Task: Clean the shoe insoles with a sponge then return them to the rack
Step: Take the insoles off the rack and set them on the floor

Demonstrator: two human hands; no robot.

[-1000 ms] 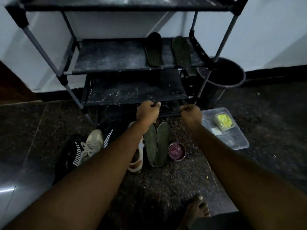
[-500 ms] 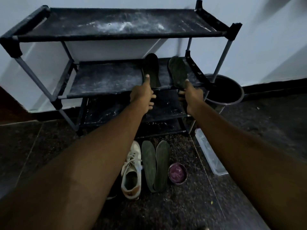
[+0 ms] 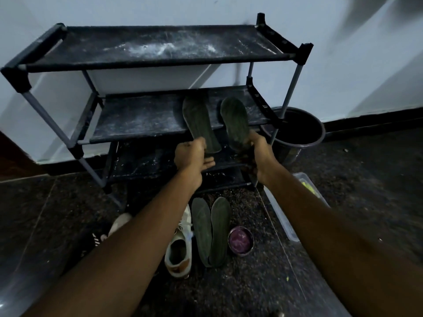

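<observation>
hands: the left hand (image 3: 193, 154) grips the heel end of a dark green flat foam insole (image 3: 199, 120), thumb and fingers closed around its edge. the right hand (image 3: 261, 154) grips the heel end of a second dark green foam insole (image 3: 234, 120) in like manner. both insoles extend away from the hands, side by side and apart. their toe ends lie over the middle shelf of the black fabric-and-metal-tube shoe rack (image 3: 160, 62) and their heels overhang its front edge.

below the hands, on the dark speckled floor, lies a further pair of dark green insoles (image 3: 201, 229), touching along their length. just left of that pair is a white lace-up sneaker (image 3: 179, 250); just right of it, a small round tin with purple contents (image 3: 240, 240). beyond the right hand a black round bucket (image 3: 295, 133) stands beside the rack's post. under the right forearm, a clear plastic tray (image 3: 281, 216) holds something yellow-green, too blurred to identify.
</observation>
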